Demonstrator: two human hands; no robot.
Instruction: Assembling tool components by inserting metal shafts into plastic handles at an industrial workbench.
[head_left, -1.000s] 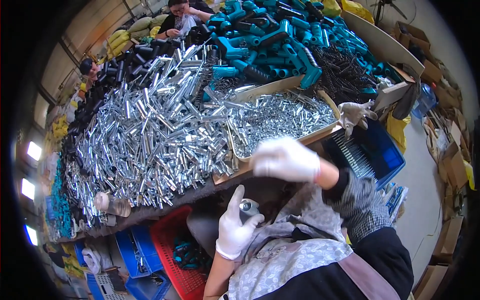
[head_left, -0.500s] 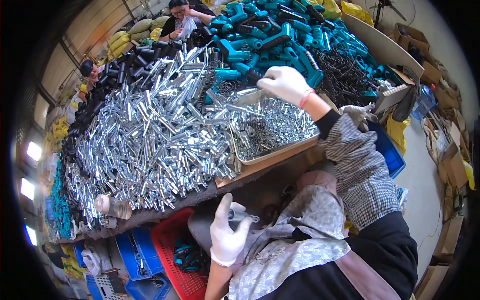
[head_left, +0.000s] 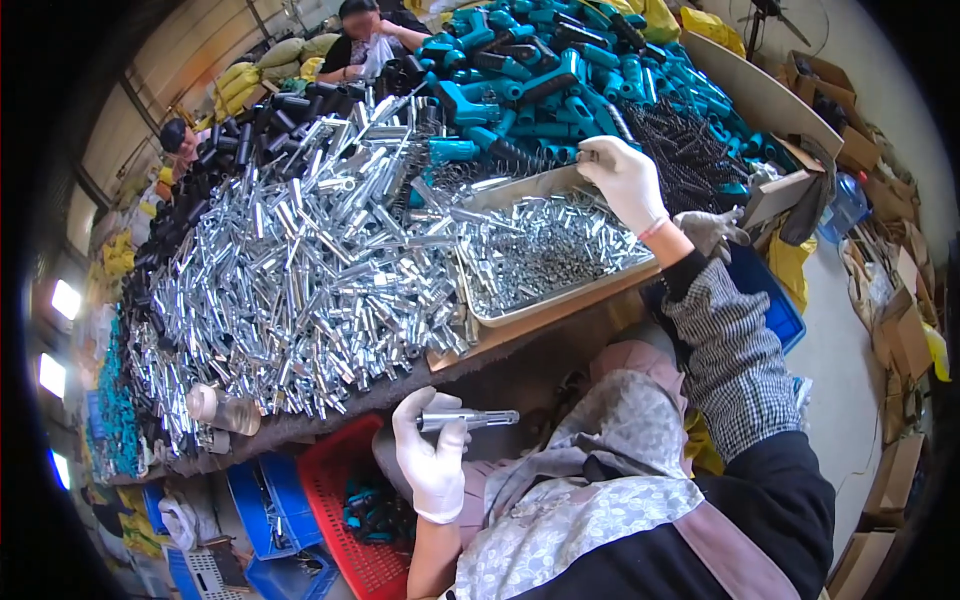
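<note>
One tube [head_left: 482,419] is held in the left hand [head_left: 432,460], fingers curled, above the lap [head_left: 625,425]; many are left in the heap [head_left: 300,270]. The right hand [head_left: 625,185], half curled, is placed near springs [head_left: 690,145]; its hold cannot be told.

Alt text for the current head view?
White-gloved left grip holds a silver metal cylinder; gloved right grip is near the far rim of a tray of small metal parts. Around lie heaps of silver tubular parts, teal pistol-shaped housings and black coil springs.
</note>
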